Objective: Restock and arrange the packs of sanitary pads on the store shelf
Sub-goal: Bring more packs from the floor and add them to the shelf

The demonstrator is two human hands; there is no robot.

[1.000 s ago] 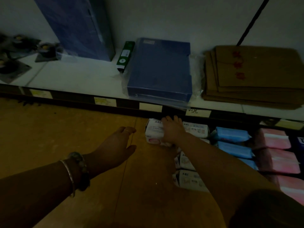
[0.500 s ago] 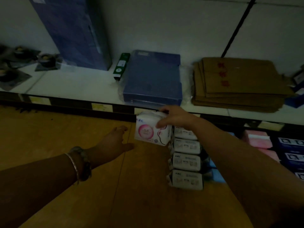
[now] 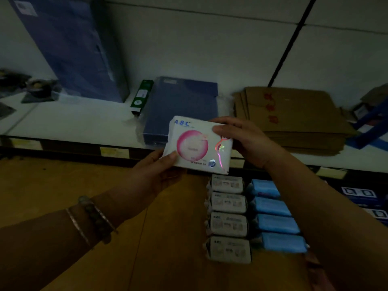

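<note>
A white pad pack with a pink circle (image 3: 195, 144) is lifted in front of the upper shelf's edge, face toward me. My left hand (image 3: 155, 171) pinches its lower left corner, thumb on the front. My right hand (image 3: 239, 137) grips its right end, thumb over the top edge. Below, on the brown lower shelf (image 3: 84, 196), a column of white pad packs (image 3: 228, 217) lies beside a column of blue pad packs (image 3: 275, 217).
The white upper shelf (image 3: 73, 120) carries a tall blue box (image 3: 69, 45), a flat blue folder in plastic (image 3: 180, 106), a green box (image 3: 141, 96) and stacked brown envelopes (image 3: 294, 118). Dark blue boxes (image 3: 361, 194) lie at the lower right.
My right hand lifted the white pack off the lower shelf and turned its face up. My left hand rose from the brown shelf and took hold of the pack's left corner.
</note>
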